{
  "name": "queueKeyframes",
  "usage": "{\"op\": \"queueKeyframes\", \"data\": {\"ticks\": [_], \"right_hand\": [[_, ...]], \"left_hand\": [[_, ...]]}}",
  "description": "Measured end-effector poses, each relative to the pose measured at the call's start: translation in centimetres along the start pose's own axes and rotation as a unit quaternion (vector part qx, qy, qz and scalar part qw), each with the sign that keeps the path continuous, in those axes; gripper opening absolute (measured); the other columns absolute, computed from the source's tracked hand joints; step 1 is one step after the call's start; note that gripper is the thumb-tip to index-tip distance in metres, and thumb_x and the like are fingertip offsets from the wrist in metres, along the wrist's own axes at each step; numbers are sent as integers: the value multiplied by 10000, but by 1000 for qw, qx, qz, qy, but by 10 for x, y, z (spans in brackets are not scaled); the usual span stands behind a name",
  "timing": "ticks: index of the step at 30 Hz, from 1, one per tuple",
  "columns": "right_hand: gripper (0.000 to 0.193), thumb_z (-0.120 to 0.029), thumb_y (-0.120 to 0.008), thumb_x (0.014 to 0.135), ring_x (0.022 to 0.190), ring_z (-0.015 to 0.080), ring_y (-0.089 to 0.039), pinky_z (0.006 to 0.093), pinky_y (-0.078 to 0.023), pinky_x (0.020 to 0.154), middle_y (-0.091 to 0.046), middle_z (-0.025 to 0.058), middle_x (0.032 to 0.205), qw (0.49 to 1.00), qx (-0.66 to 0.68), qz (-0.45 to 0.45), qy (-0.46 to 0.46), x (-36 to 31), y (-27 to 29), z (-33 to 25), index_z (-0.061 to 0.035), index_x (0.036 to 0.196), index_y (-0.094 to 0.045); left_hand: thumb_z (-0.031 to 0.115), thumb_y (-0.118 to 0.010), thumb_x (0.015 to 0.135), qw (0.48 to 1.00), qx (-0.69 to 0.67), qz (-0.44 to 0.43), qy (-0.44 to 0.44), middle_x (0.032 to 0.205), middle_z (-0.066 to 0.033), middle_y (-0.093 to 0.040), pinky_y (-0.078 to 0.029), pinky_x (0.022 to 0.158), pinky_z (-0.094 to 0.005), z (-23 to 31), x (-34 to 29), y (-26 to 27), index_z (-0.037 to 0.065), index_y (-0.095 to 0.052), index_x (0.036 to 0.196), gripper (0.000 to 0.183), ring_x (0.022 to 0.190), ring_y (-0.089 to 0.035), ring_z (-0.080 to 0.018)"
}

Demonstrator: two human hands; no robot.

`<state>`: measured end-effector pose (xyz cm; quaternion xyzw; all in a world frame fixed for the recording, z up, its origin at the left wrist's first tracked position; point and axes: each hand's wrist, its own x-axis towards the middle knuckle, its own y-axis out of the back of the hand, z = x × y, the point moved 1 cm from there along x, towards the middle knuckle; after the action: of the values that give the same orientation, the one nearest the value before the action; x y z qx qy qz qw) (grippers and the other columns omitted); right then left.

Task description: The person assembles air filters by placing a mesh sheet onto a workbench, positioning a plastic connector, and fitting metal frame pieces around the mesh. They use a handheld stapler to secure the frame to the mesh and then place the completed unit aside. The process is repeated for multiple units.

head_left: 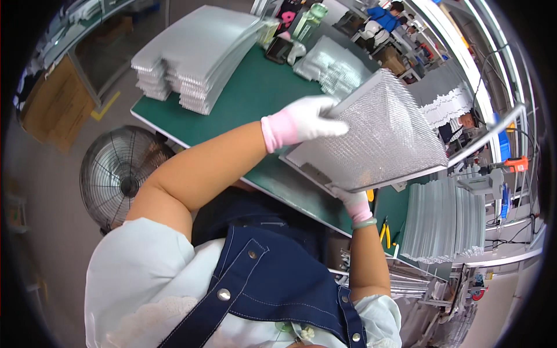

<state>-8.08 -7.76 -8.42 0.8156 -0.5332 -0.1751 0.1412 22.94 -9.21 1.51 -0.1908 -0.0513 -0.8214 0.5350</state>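
A silvery metal mesh filter panel with a narrow frame along its edges is held tilted above the green table. My left hand, in a white glove with a pink cuff, grips its left edge, the thumb lying over the mesh and the other fingers partly behind. At the lower edge my right hand, gloved alike, is closed on the frame; its fingers are partly hidden by the panel.
Stacked silvery sheets stand at the far left of the green tabletop. Clear-wrapped pieces lie at the back. Right of me are yellow-handled pliers and a row of thin panels. A floor fan stands left.
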Motion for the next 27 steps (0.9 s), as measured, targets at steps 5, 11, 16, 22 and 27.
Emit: {"op": "queueKeyframes", "data": {"ticks": [5, 11, 16, 22, 27], "right_hand": [[395, -115, -780, 819, 1010, 186, -631, 323, -497, 936, -681, 66, 1104, 988, 9, 139, 66, -24, 14, -50, -1, 1173, -647], [187, -220, -570, 1013, 905, 94, -521, 265, -420, 849, -573, 11, 958, 883, 216, 316, 271, -41, 42, -181, -37, 1049, -572], [177, -241, -550, 1031, 823, 67, -490, 240, -404, 786, -537, -12, 863, 858, 174, 355, 328, -24, 46, -177, -67, 997, -552], [243, -236, -569, 1012, 1001, 139, -554, 319, -433, 930, -602, 61, 1088, 879, 188, 331, 287, -20, 51, -155, -28, 1137, -564], [521, -136, -760, 853, 1091, 182, -579, 342, -435, 1006, -621, 57, 1218, 952, 166, 212, 149, -23, 19, -85, 12, 1311, -560]], "left_hand": [[249, -686, 932, 988, 77, 103, -86, 1026, -44, -671, -479, 859, -260, 82, 44, -22, -8, -633, 1124, 326, 947, -600, -93], [261, -693, 927, 982, 124, 116, -88, 837, 22, -624, -463, 733, -248, 82, 50, -19, 27, -662, 961, 238, 785, -538, -55], [271, -692, 928, 976, 149, 124, -98, 776, 53, -545, -430, 701, -250, 78, 46, -11, 50, -589, 822, 266, 741, -467, -50], [290, -634, 975, 982, 121, 111, -97, 932, 39, -617, -462, 783, -243, 61, 47, -22, 22, -627, 1081, 288, 852, -537, -38], [235, -743, 892, 998, 17, -38, 50, 1151, -61, -690, -487, 967, -300, -5, 10, -9, 13, -630, 1269, 452, 1058, -612, -125]]}}
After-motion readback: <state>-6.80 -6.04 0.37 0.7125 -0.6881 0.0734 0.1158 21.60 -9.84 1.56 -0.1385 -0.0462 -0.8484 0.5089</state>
